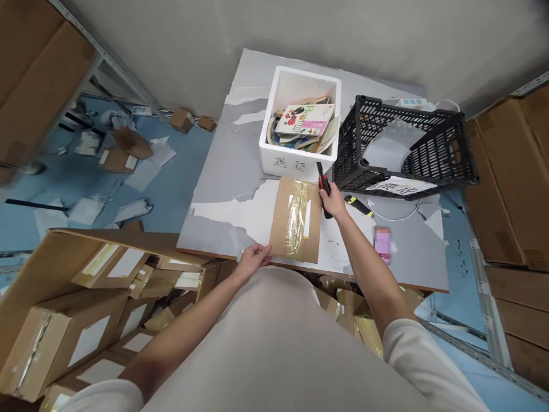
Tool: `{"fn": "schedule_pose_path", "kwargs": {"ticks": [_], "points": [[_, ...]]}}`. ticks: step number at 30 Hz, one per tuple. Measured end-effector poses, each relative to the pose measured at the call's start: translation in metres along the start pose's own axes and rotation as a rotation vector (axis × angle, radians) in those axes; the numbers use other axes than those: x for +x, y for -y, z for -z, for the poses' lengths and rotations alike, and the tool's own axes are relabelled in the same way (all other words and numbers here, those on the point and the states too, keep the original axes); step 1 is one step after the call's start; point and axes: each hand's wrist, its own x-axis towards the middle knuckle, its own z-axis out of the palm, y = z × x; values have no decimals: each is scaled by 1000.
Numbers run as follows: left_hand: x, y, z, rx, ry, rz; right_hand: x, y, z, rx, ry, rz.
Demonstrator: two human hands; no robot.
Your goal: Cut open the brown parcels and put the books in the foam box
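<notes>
A flat cardboard parcel [278,223], with shiny yellowish tape down its middle and a white label partly under the tape, lies at the table's front edge. My left hand [254,258] has its fingers closed at the parcel's near left corner. In my right hand [333,201] is a black and red utility knife [322,178], pointing away from me beside the parcel's right edge. A second utility knife, yellow and black [359,206], lies just right of that hand. Behind the parcel stands a white foam box [278,159] holding several books and booklets [305,119].
A black plastic crate [349,154] with white sheets stands right of the foam box. A pixelated pink item [382,245] lies on the grey table [214,177]. Below left, a big carton [86,233] holds several taped boxes. Scraps litter the blue floor; shelves flank both sides.
</notes>
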Motion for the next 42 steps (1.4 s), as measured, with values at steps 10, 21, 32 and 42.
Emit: {"fn": "schedule_pose_path", "kwargs": {"ticks": [10, 21, 32, 42], "points": [[23, -11, 15, 479, -21, -280, -59, 0, 22, 247, -14, -141], [139, -130, -33, 703, -64, -661, -227, 1, -1, 973, 50, -732], [95, -74, 5, 494, -517, -611, -150, -14, 5, 737, -237, -440], [41, -56, 8, 1202, -305, -947, -103, -29, 35, 241, 34, -218]]}}
